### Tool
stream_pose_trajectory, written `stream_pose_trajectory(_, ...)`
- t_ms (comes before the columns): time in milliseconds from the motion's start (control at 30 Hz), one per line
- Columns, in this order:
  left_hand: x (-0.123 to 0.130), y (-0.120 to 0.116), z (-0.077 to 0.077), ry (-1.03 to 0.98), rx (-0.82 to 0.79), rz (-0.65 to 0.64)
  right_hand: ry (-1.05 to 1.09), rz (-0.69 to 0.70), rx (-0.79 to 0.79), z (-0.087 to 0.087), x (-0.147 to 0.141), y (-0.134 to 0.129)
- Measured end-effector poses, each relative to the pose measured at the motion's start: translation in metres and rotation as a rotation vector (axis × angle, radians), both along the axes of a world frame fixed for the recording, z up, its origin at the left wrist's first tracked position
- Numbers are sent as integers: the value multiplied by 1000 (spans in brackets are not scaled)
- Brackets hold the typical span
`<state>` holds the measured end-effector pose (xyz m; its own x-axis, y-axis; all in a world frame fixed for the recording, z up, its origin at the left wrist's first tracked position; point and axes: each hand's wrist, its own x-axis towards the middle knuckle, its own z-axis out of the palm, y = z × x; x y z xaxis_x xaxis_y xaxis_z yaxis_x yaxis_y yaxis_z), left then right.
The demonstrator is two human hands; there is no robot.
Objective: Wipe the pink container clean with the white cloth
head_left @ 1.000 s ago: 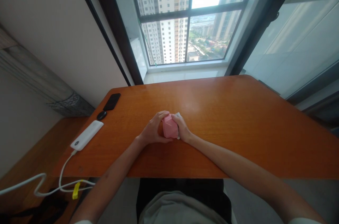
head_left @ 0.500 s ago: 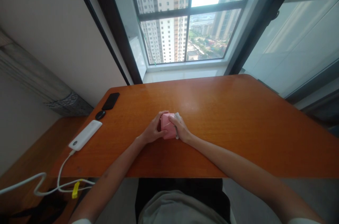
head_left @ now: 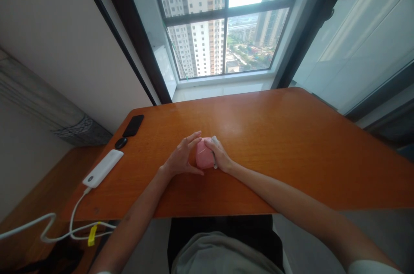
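A small pink box-like case [head_left: 204,156] with rounded corners is near the middle of the wooden table [head_left: 274,144]. My right hand [head_left: 221,155] grips it from the right, thumb on top. Something grey [head_left: 214,140] shows between that hand and the case; I cannot make out what it is. To the left of the case, my left hand [head_left: 181,156] is open, with thumb and fingers spread around its left side. The fingertips are close to the case, and whether they touch it is unclear.
On the table's left side lie a black phone [head_left: 133,125], a round black object [head_left: 121,143] and a white power bank [head_left: 103,168]. A white cable [head_left: 75,218] with a yellow tag [head_left: 92,235] runs off the left edge. Behind the table is a window [head_left: 226,41].
My left hand has loosened from the pink case and spread its fingers, shifting slightly left. The right hand keeps its grip. The whole view has shifted a little.
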<state>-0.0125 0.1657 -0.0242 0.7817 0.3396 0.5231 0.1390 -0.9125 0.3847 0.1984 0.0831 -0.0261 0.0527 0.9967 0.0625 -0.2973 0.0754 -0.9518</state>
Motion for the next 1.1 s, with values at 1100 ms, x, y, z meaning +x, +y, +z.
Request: stream_pose_trajectory(1100,12,-12,2,-42,-37,25,-26,-58,-58,-2,-2,1)
